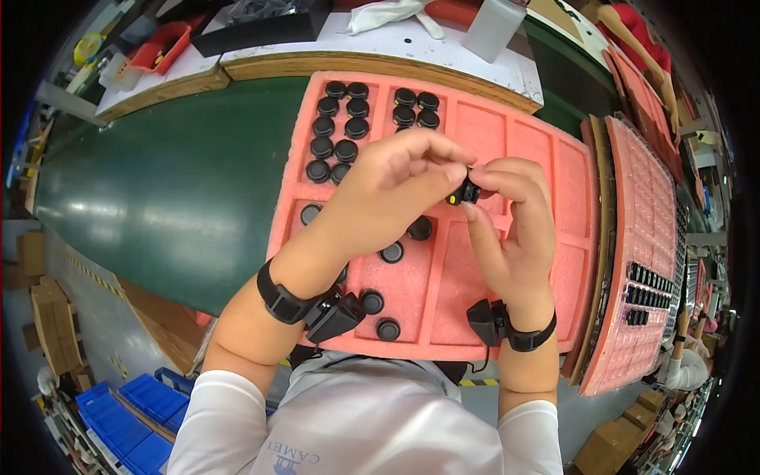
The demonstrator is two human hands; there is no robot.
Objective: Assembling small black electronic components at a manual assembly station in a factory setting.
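Above the pink foam tray (360, 190), a small black round part (465, 192) with a yellow mark is held between both hands. My left hand (396, 178) pinches it from the left, its thumb and fingertips closed on the upper edge. From the other side, my right hand (518, 214) grips it between thumb and fingers. Black round caps (323, 127) stand in paired columns in the tray's far-left compartment, with more (416, 109) in the one beside it. Looser dark caps (391, 252) lie in the nearer compartments; my left hand and forearm hide some.
The tray lies across a green belt (158, 190). Behind it is a white-topped bench (380, 55) with a translucent bottle (495, 30), a white glove (392, 16) and a red bin (161, 47). At right, more pink trays (633, 237) are stacked; another person's arm (645, 51) shows beyond.
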